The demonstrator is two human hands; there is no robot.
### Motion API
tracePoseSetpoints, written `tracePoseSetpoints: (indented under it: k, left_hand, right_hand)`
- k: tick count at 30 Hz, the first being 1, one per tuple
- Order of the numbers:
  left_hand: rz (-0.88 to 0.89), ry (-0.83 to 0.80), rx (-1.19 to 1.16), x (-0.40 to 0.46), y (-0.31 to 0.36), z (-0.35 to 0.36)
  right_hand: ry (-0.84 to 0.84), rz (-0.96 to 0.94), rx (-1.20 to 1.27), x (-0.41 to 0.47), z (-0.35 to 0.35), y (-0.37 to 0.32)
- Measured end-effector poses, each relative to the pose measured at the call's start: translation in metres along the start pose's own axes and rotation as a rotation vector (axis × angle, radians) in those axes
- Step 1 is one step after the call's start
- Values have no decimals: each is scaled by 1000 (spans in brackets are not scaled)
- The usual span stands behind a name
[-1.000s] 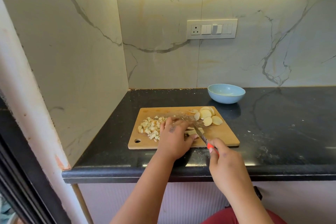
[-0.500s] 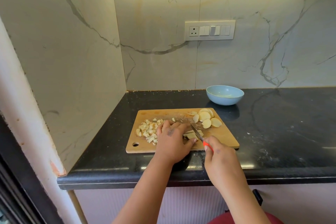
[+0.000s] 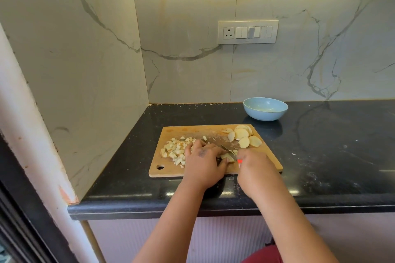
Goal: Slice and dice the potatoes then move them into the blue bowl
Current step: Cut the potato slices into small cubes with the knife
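On the board (image 3: 193,130), the knife (image 3: 228,149) pointed away-left, its handle gripped in the right hand (image 3: 253,166). Left hand (image 3: 204,159) fingers (image 3: 222,163) curled onto a slice (image 3: 227,157) beside the blade; bowl (image 3: 265,108) beyond the board.

both forearms are bare with no sleeves, the left hand (image 3: 204,162) bears a small dark mark on its back, and a red garment (image 3: 264,255) shows below.

Black stone counter (image 3: 320,156) w/ veined marble walls (image 3: 192,17), white switch plate (image 3: 248,32), strip-lit.
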State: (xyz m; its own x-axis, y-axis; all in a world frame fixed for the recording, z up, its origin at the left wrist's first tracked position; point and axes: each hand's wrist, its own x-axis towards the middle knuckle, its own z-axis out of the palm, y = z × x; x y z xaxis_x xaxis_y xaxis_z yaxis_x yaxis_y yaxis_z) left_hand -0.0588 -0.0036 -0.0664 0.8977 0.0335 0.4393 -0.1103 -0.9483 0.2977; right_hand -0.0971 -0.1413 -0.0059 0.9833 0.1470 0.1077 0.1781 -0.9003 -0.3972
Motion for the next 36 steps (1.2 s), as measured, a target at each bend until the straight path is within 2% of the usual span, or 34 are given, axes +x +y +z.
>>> tracePoseSetpoints:
  k: [2,8,10,14,18,29,36]
  left_hand:
    - [-11,-5,-2,0,0,0]
    - [-21,-26,-21,-1,0,-4]
    - [-26,-36,-22,0,0,-5]
    - [-26,-34,-70,-3,0,-8]
    - [-50,10,-106,-5,-3,-10]
    - [-17,35,-58,-1,-4,-2]
    - [-93,14,-71,1,-3,-2]
  right_hand:
    - [-56,31,-61,4,-17,-3]
    - [-78,9,-103,-21,-39,27]
    - [-2,-15,-39,-31,-36,36]
    - [262,-81,155,-39,-19,40]
    - [288,-123,221,-35,6,37]
    - [173,-82,179,-29,24,28]
    - [17,-17,37,-9,10,5]
